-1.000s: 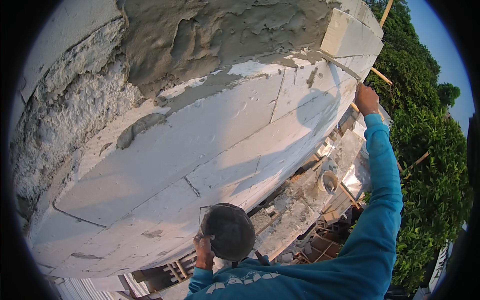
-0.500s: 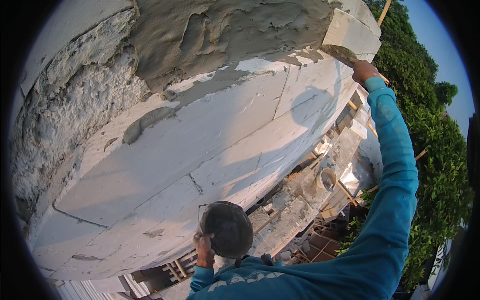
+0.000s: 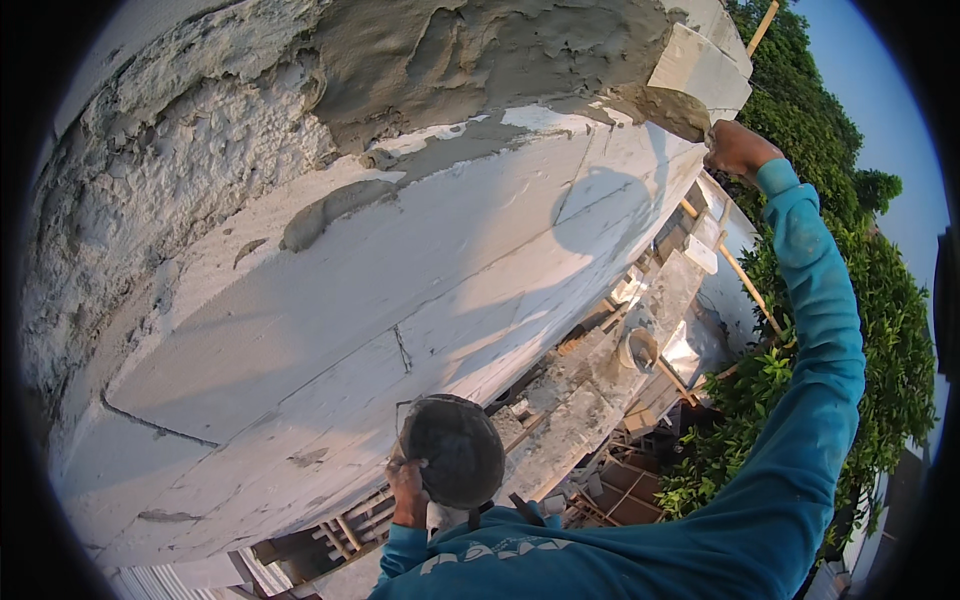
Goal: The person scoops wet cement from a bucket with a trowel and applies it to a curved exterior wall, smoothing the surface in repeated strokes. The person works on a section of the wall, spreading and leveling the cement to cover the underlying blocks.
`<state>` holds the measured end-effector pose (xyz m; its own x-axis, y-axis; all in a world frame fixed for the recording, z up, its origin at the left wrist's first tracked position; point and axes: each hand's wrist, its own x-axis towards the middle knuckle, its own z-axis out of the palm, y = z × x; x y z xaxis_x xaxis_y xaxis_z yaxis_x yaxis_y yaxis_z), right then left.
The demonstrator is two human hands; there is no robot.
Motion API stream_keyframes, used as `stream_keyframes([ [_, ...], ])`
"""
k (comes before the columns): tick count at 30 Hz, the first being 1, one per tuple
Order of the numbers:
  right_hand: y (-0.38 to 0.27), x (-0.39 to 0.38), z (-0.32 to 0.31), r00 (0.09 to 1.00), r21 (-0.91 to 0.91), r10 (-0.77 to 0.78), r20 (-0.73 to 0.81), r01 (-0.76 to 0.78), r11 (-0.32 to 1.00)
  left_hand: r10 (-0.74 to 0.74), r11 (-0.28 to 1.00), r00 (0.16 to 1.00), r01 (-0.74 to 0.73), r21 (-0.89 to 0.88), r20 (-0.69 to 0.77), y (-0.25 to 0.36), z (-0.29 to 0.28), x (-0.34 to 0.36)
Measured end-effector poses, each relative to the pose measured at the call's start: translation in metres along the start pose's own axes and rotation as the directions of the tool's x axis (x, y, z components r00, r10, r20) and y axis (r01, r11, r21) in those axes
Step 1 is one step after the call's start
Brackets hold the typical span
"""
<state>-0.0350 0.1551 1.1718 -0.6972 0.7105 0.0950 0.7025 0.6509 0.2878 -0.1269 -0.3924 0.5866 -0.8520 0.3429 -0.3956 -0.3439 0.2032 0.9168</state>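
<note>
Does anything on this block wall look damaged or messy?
Yes. The upper left of the white block wall is rough and crumbled, unlike the smooth blocks below. Grey mortar is smeared unevenly along the top, with stray blobs lower down.

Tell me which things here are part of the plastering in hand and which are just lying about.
In use:
right hand with the trowel
left hand gripping the round mortar pan
wet grey mortar
white block wall

Lying about:
bucket below
timber and rubble on the ledge
wooden poles
green trees
</note>
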Motion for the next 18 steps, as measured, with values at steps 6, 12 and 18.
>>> stream_keyframes([
  [6,-0.005,-0.044,-0.014,0.993,0.113,-0.093,-0.069,0.100,0.989,-0.062,0.861,0.996,0.018,-0.508,-0.069,0.036,0.004,-0.027],
  [12,0.015,-0.048,-0.016,0.975,-0.139,-0.049,-0.217,0.018,0.990,-0.080,0.922,0.992,0.035,-0.385,-0.101,0.024,-0.019,-0.029],
  [18,-0.010,-0.008,0.018,0.978,-0.164,0.032,-0.206,-0.067,0.984,-0.124,0.885,0.987,0.063,-0.461,-0.103,0.056,-0.026,-0.048],
])
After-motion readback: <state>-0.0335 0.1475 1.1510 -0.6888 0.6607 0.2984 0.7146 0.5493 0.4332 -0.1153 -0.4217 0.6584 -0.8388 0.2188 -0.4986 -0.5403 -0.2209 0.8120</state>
